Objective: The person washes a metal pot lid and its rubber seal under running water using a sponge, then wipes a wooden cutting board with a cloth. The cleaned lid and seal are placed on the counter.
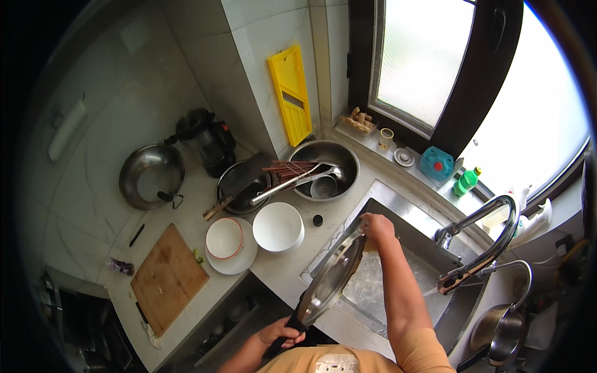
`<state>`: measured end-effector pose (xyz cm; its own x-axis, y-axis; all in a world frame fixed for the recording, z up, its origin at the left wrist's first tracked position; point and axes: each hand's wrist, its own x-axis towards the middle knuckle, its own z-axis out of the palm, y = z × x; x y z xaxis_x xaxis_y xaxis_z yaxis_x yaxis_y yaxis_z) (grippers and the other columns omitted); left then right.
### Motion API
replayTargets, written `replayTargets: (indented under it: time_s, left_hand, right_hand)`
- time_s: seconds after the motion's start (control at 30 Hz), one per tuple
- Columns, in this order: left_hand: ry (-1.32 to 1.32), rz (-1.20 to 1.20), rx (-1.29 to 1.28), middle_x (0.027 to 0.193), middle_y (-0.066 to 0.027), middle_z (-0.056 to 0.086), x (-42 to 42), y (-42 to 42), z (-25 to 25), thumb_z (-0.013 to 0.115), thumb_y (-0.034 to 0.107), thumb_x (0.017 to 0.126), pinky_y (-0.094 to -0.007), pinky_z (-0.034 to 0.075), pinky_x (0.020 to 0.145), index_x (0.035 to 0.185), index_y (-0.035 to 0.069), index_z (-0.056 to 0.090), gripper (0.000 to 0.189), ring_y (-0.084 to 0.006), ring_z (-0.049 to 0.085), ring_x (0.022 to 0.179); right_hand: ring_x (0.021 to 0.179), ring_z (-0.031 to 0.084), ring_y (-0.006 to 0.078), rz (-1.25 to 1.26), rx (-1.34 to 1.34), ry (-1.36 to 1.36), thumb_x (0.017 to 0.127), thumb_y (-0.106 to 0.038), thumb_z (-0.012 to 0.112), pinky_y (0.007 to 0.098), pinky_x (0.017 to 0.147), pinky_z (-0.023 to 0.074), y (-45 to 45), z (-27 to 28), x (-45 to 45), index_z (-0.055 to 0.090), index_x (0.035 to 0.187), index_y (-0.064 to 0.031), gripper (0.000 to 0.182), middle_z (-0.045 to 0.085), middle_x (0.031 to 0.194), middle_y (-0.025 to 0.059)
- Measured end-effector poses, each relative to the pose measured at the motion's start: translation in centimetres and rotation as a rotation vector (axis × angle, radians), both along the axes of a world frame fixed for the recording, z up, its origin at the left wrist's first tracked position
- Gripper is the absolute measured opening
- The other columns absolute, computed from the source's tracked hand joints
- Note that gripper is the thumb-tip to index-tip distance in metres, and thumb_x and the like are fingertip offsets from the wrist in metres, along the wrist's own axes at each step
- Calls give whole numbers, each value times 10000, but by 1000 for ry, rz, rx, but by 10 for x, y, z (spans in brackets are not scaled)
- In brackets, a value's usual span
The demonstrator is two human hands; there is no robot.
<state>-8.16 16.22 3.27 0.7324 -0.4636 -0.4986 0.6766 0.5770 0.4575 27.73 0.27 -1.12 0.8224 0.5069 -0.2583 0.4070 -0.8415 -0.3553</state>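
Note:
A metal pan [333, 279] with a black handle is tipped on its side over the near left edge of the sink [410, 279]. My left hand [280, 333] is closed around the handle, close to my body. At the pan's far rim my right hand [378, 228] grips the edge; its fingertips are partly hidden, and something brownish shows just below them. The wet inner face of the pan shines. Whitish water or suds cover part of the sink bottom. Over the sink's right side arches the chrome faucet [503, 233], with a faint stream below its spout.
Left of the sink stand white bowls [278, 227], a red-rimmed bowl [225, 238] and a steel basin [347, 154] holding ladles and chopsticks. A cleaver [247, 175] lies across a pot. Further left are a wooden cutting board [170, 279] and a wok [151, 177]. A kettle [498, 333] stands right.

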Motion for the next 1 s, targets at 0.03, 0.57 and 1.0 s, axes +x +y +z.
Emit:
replayTargets:
  time_s: [0.03, 0.57, 1.0]
  left_hand:
    - [-17, -6, -10, 669, -28, 480, -9, 7, -3, 683, 270, 742, -197, 321, 408, 888, -40, 513, 382, -48, 387, 457]
    - [-18, 22, 261, 743, -68, 541, -19, 36, 15, 693, 123, 691, -201, 372, 454, 1249, 29, 425, 625, -84, 451, 503]
    - [-238, -125, 960, 934, -54, 593, 57, -5, 8, 787, 117, 642, -296, 455, 798, 1037, 18, 515, 490, -135, 548, 856]
  right_hand:
    - [983, 606, 293, 81, -42, 83, 735, -156, 641, 367, 839, 483, 11, 7, 4, 575, 1193, -174, 463, 652, 1025, 104]
    - [833, 622, 196, -222, 792, 250, 802, -150, 631, 347, 675, 487, 21, -96, -34, 562, 1079, -114, 288, 629, 855, 93]
    - [655, 533, 255, -669, 2315, 1230, 947, -365, 453, 332, 455, 507, -198, -118, -209, 471, 1220, -105, 378, 550, 983, 140]
